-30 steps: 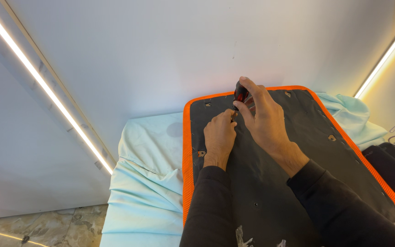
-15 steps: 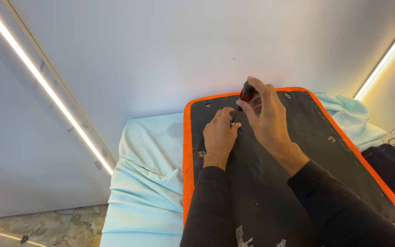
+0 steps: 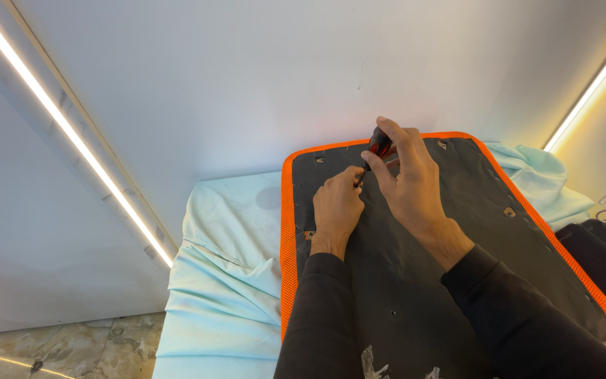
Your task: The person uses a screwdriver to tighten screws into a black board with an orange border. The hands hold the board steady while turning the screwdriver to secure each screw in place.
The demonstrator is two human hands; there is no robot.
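1. A pale mint sheet point(image 3: 226, 281) covers the bench against a white wall point(image 3: 247, 77).
2. A black panel point(image 3: 415, 281) with an orange mesh edge point(image 3: 287, 231) lies on the sheet, dotted with small holes and clips.
3. The right hand point(image 3: 408, 186) has its fingers closed round a screwdriver, tip angled down at the panel's upper part.
4. The left hand point(image 3: 337, 207) rests on the panel, fingers pinched narrow at the tool's tip.
5. The red-and-black screwdriver point(image 3: 378, 144) sits near the panel's far edge.

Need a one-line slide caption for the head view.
Right hand grips a red-black screwdriver; left hand steadies its tip on an orange-edged black panel.
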